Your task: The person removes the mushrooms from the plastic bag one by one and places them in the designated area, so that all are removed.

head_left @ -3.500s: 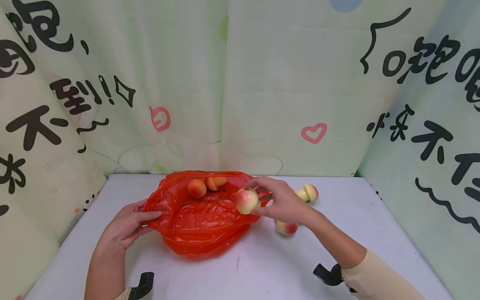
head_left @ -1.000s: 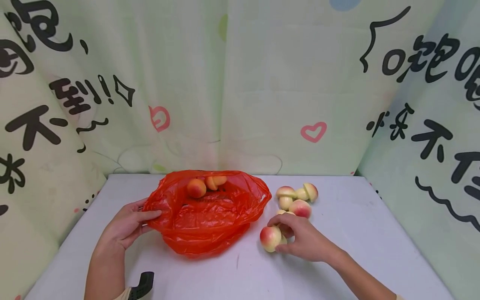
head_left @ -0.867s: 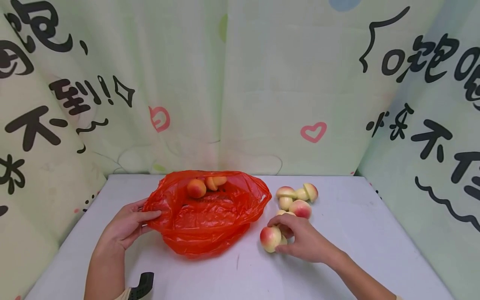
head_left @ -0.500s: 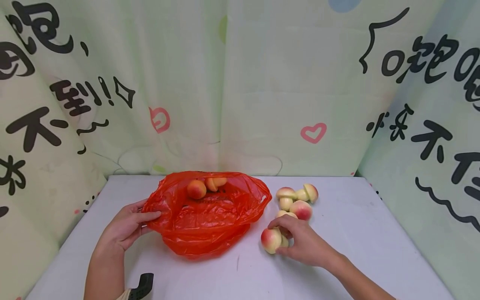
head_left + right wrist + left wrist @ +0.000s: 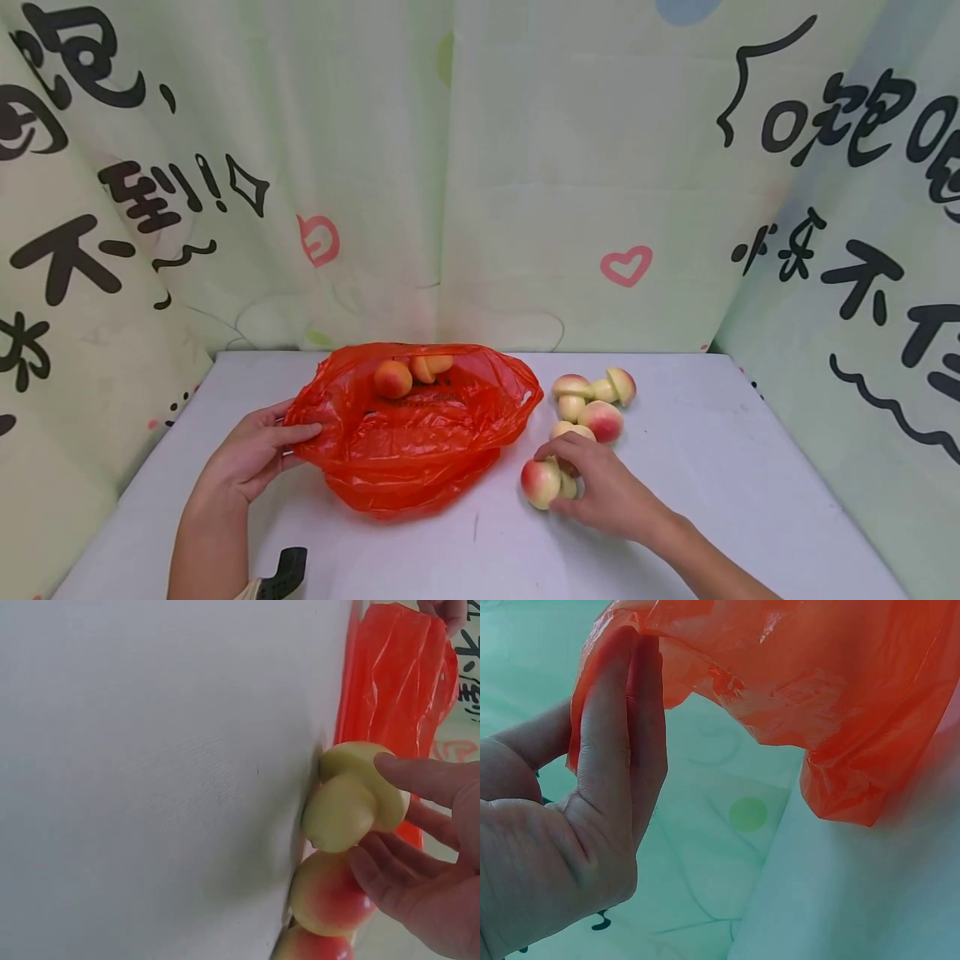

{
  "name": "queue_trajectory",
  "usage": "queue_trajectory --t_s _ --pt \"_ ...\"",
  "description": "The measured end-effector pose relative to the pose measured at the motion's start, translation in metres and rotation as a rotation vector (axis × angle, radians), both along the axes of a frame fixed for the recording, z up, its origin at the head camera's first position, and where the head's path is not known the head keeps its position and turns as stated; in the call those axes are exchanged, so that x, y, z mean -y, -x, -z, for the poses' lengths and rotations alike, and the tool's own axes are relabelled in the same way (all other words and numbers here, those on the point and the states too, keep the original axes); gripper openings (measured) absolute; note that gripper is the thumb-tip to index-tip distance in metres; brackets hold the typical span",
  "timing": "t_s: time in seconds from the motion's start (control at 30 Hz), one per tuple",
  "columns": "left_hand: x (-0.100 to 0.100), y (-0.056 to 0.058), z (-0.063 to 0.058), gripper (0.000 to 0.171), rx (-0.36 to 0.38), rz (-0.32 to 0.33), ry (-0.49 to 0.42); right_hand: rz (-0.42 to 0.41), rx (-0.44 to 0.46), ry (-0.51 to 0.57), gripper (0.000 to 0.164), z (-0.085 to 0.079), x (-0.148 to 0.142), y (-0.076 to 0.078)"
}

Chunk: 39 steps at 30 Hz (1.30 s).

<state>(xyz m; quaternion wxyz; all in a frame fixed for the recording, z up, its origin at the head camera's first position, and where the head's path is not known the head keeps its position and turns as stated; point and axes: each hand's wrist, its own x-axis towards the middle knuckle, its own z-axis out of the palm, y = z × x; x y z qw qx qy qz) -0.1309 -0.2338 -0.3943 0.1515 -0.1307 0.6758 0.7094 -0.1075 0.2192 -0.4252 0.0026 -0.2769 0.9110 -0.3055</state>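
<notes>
A red plastic bag [image 5: 420, 475] lies with its mouth spread wide toward me. Its left edge is pinched between thumb and fingers of my left hand [image 5: 258, 450], and the left wrist view shows the thin film caught by the fingertips [image 5: 646, 667]. Inside the bag sit an orange rounded piece [image 5: 393, 378] and a toy mushroom [image 5: 429, 367]. My right hand [image 5: 607, 483] grips a red-and-cream toy mushroom [image 5: 540, 483] low at the table, right of the bag. In the right wrist view the thumb lies on the cap of that mushroom [image 5: 341, 810].
Behind the right hand several more toy mushrooms cluster on the white table [image 5: 750, 500]: one upright mushroom [image 5: 572, 393], one tipped mushroom [image 5: 617, 386], one redder cap [image 5: 602, 422]. A printed curtain [image 5: 525, 167] hangs behind the table.
Earlier my right hand held a mushroom at the bag's right edge; it has since come down and right to the table. Over the last second it barely shifts. The left hand keeps its place.
</notes>
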Motion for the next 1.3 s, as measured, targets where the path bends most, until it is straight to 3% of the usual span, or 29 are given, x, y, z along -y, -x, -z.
queue_trajectory --t_s 0.8,1.3 --pt "-0.0005 -0.0006 -0.0002 0.081 -0.003 0.001 0.001 0.048 -0.025 -0.013 0.043 -0.0021 -0.0009 0.0006" --pt "0.0003 0.0002 0.0023 0.078 -0.027 0.023 -0.015 0.115 -0.01 -0.079 0.046 -0.0046 0.0015 -0.0025"
